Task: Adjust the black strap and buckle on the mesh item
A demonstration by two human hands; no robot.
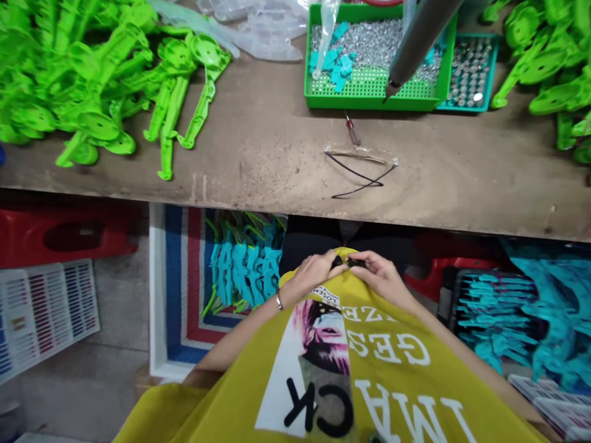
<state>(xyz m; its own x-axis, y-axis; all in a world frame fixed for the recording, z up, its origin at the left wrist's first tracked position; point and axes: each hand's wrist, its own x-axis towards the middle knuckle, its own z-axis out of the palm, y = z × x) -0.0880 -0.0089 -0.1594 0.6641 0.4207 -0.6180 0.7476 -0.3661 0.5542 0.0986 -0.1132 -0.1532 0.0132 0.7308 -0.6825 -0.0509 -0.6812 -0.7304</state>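
Both hands are together low at my waist, below the bench edge, against the front of the yellow printed shirt (pixel 388 369). The fingers of my left hand (pixel 314 272) are closed on a small black piece (pixel 337 262). Facing it, my right hand (pixel 379 271) pinches another small black piece (pixel 356 263). A narrow gap of yellow cloth shows between the two pieces; their exact kind is too small to make out. On the bench beyond lie folded eyeglasses (pixel 362 157) and a small screwdriver (pixel 352 130) with a red handle.
Green plastic parts (pixel 92 80) are heaped at left, more at right. A dark pen-shaped tool (pixel 422 43) hangs over a green basket (pixel 373 101) of screws and teal pieces. A teal tray (pixel 487 74) holds small metal parts. Below, a striped container (pixel 178 283) holds teal-and-green parts.
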